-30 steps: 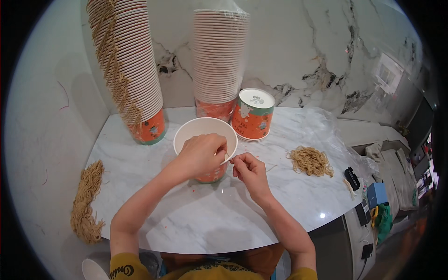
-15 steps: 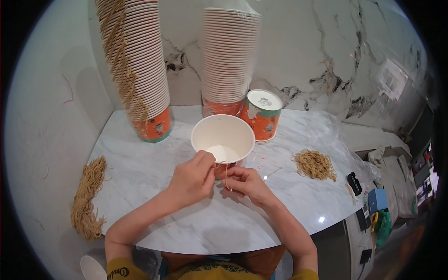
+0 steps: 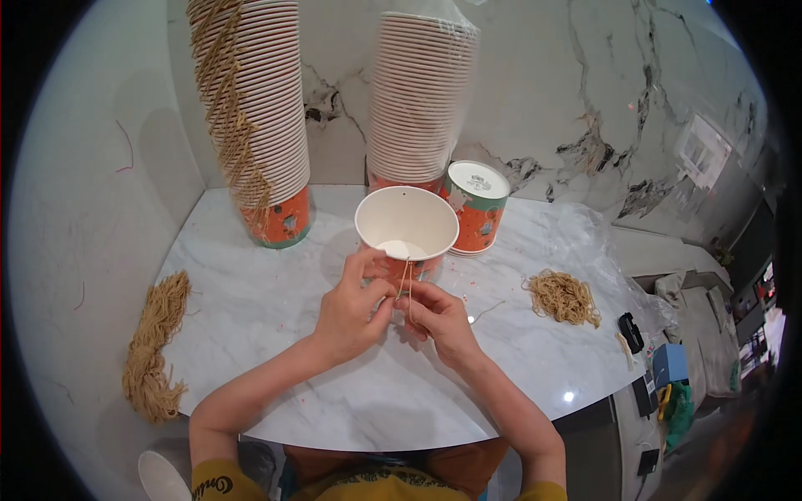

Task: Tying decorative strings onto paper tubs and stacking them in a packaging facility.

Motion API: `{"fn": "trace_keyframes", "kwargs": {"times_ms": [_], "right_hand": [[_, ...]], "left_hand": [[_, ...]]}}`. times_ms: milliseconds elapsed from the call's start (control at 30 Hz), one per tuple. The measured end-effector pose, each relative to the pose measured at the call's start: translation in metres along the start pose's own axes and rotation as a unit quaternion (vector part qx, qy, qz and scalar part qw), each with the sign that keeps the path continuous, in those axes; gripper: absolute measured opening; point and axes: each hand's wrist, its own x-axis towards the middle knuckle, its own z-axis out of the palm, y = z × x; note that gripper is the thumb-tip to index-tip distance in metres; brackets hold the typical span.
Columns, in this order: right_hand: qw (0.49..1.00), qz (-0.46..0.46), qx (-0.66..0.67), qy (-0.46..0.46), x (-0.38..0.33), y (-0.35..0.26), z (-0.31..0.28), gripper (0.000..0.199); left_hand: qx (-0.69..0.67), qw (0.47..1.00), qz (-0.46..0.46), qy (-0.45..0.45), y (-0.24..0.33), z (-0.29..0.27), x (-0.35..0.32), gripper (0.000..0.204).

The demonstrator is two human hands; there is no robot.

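A paper bucket [image 3: 409,219], white inside and orange outside, stands upright in front of me with a small dark hole below its far rim. From its near rim a thin tan cord [image 3: 408,275] hangs in two strands down to my fingers. My left hand [image 3: 355,309] is closed, with thumb and forefinger pinching the cord just below the rim. Close beside it, the fingertips of my right hand [image 3: 440,321] also grip the cord, with a loop showing over them. The fingers partly hide the bucket's front and the cord's ends.
Tall stacks of nested buckets stand at the back: one strung with tan cords [image 3: 280,108], one plastic-wrapped [image 3: 418,100]. An upside-down bucket [image 3: 478,209] stands beside them. Cord bundles lie left [image 3: 159,342] and right [image 3: 562,297]. A black clip-like object [image 3: 631,332] sits near the right edge.
My left hand has come down off the bucket's rim to the cord beside my right hand. Two strands now show between rim and fingers. The bucket appears slightly farther away and to the right.
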Motion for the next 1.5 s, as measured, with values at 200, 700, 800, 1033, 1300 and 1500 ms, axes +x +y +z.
{"fn": "trace_keyframes", "kwargs": {"times_ms": [200, 700, 800, 1033, 1300, 1500], "right_hand": [[0.997, 0.048, 0.047, 0.029, 0.004, 0.002, 0.01, 0.021], [0.996, 0.067, 0.054, 0.025, 0.02, 0.017, 0.009, 0.008], [0.997, 0.064, 0.03, 0.024, 0.019, 0.015, 0.006, 0.007], [0.997, 0.042, -0.041, 0.053, 0.012, 0.002, 0.004, 0.011], [0.922, -0.145, -0.348, 0.09, 0.014, 0.006, -0.013, 0.012], [0.986, 0.013, -0.125, 0.11, 0.012, -0.01, -0.013, 0.008]], "left_hand": [[0.013, 0.999, -0.045, 0.012, 0.009, 0.005, -0.013, 0.009], [-0.265, 0.919, -0.29, -0.019, -0.016, 0.014, 0.003, 0.023], [-0.208, 0.938, -0.272, -0.057, -0.009, 0.017, 0.008, 0.018], [-0.215, 0.926, -0.302, -0.071, 0.0, 0.019, 0.016, 0.013], [-0.438, 0.816, -0.371, -0.075, -0.015, 0.019, 0.013, 0.008], [-0.594, 0.66, -0.459, -0.033, -0.013, 0.007, 0.015, 0.008]]}}
